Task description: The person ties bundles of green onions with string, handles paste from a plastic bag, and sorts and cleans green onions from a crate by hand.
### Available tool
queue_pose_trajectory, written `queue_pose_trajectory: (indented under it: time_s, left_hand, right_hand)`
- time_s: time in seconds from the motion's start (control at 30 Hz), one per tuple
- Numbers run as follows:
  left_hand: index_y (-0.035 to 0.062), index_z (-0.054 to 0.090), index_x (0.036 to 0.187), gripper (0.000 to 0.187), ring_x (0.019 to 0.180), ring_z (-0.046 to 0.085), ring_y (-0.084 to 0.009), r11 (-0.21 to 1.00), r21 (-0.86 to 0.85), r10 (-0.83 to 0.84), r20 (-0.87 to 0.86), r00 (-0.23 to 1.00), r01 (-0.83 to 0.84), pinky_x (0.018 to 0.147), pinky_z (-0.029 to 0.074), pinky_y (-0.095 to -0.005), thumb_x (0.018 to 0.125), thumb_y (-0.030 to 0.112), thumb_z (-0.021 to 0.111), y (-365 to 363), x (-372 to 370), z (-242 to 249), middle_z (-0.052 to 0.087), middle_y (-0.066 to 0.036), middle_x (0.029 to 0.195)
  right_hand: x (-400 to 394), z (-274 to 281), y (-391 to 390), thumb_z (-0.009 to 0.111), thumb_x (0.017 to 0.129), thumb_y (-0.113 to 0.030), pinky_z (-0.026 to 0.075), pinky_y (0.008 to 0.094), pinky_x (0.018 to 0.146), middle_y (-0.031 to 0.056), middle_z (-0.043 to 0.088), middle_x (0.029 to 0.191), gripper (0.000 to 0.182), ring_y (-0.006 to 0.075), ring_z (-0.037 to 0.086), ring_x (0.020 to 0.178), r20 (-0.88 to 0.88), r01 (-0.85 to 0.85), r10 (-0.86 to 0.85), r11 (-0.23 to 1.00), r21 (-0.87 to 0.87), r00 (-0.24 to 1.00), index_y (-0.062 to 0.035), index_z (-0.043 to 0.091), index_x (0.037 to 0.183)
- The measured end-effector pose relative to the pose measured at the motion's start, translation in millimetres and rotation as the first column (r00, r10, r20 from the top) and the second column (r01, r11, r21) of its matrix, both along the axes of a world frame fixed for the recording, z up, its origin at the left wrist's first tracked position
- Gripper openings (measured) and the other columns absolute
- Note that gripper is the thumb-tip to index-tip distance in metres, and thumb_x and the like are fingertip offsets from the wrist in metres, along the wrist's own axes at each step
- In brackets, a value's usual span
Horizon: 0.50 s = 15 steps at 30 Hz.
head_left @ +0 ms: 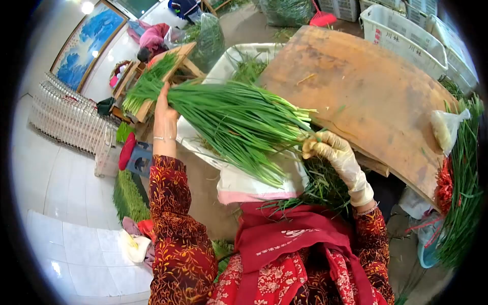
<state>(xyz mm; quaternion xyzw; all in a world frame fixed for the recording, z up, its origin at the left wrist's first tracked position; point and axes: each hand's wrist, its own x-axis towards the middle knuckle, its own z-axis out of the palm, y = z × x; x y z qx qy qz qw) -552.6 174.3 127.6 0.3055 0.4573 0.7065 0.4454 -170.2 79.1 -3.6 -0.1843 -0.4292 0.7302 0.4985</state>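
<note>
Bunch of green stalks (229, 114), upper centre of the frame, supported by 2 hands: bare left hand (165, 113) closed around the leafy part; gloved right hand (333, 150) pinching pale stem ends beside the wooden tabletop (366, 91), upper right.

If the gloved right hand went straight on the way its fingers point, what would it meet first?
The pale stalk ends of the green bunch, right beside the fingertips of the right hand. They may already be touching; one view leaves depth unclear.
</note>
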Motion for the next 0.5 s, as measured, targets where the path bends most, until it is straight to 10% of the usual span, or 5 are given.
queue_pose_trajectory:
  time_s: [0.17, 0.33, 0.37, 0.43, 0.5]
  left_hand:
    - [-0.0007, 0.053, 0.101, 0.027, 0.085, 0.060, -0.0277, 0.992, 0.037, 0.121, -0.150, 0.981, -0.117, 0.074, 0.052, -0.0403, 0.085, 0.021, 0.058, -33, -45, -57, 0.060, -0.014, 0.095]
    - [-0.0024, 0.055, 0.096, 0.026, 0.083, 0.060, -0.0278, 0.961, -0.143, 0.263, 0.191, 0.946, -0.238, 0.074, 0.053, -0.0382, 0.083, 0.019, 0.061, -22, -125, -102, 0.060, -0.015, 0.095]
    - [-0.0014, 0.056, 0.095, 0.026, 0.083, 0.060, -0.0272, 0.958, -0.166, 0.267, 0.221, 0.938, -0.233, 0.074, 0.052, -0.0386, 0.083, 0.021, 0.060, -24, -131, -108, 0.060, -0.014, 0.095]
    - [-0.0011, 0.056, 0.097, 0.029, 0.087, 0.059, -0.0271, 0.960, -0.154, 0.262, 0.194, 0.945, -0.235, 0.078, 0.050, -0.0393, 0.083, 0.024, 0.060, -50, -93, -88, 0.061, -0.014, 0.099]
    - [-0.0009, 0.056, 0.101, 0.034, 0.090, 0.058, -0.0269, 0.970, -0.093, 0.226, 0.005, 0.974, -0.225, 0.082, 0.048, -0.0391, 0.083, 0.028, 0.060, -61, -79, -84, 0.060, -0.013, 0.102]
  right_hand:
    - [11, -21, -21, 0.053, 0.085, -0.014, 0.043, 0.0279, 0.082, 0.0086, 0.062, 0.084, 0.018, 0.0152, 0.057, 0.082, 0.233, 0.078, -0.057, 0.994, -0.082, 0.971, 0.0028, 0.058, 0.091]
    - [60, -62, -50, 0.056, 0.083, -0.016, 0.045, 0.0287, 0.076, 0.0089, 0.062, 0.080, 0.019, 0.0159, 0.059, 0.076, 0.497, 0.225, -0.178, 0.974, -0.035, 0.849, 0.0029, 0.059, 0.086]
    - [78, -89, -54, 0.057, 0.083, -0.024, 0.046, 0.0327, 0.077, 0.0123, 0.064, 0.084, 0.026, 0.0227, 0.061, 0.079, 0.665, 0.329, -0.129, 0.926, -0.186, 0.736, 0.0021, 0.060, 0.089]
    - [94, -121, -52, 0.058, 0.082, -0.029, 0.046, 0.0381, 0.079, 0.0156, 0.063, 0.096, 0.034, 0.0319, 0.060, 0.088, 0.993, -0.012, -0.007, 1.000, 0.005, -0.117, -0.0029, 0.057, 0.104]
    - [59, -53, -47, 0.059, 0.079, -0.031, 0.045, 0.0409, 0.081, 0.0165, 0.057, 0.111, 0.049, 0.0346, 0.056, 0.097, 0.983, -0.033, 0.001, 0.999, -0.007, -0.185, -0.0123, 0.044, 0.122]
